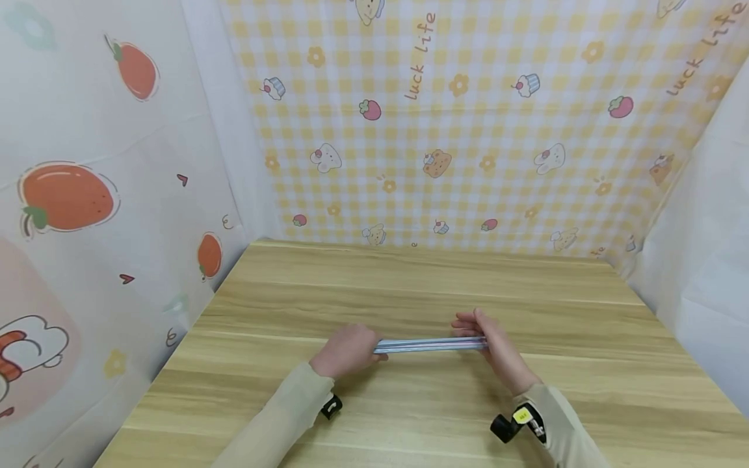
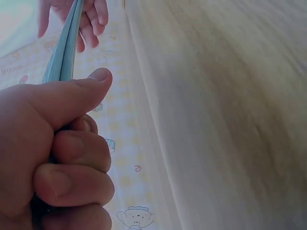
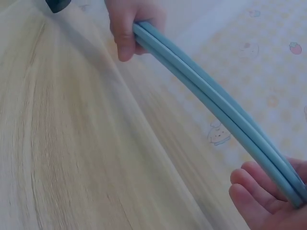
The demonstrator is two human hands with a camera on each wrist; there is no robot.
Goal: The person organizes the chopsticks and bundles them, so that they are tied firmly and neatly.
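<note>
A long, narrow light-blue strip (image 1: 432, 344) in several layers spans the gap between both hands above the table; what kind of thing it is I cannot tell. In the right wrist view the strip (image 3: 216, 103) looks teal and slightly bowed. My left hand (image 1: 350, 350) grips its left end, and the left wrist view shows the fingers (image 2: 79, 184) curled with the thumb laid along the top. The strip's other end meets the palm of my right hand (image 1: 494, 344), whose fingers (image 3: 254, 184) extend loosely beside it without closing round it.
Below the hands lies a wood-grain table (image 1: 409, 279). A yellow checked cloth (image 1: 468, 130) hangs behind it, with a printed white cloth (image 1: 146, 143) on the left and a white one (image 1: 702, 227) on the right. Black wrist cameras (image 1: 504, 429) sit at both cuffs.
</note>
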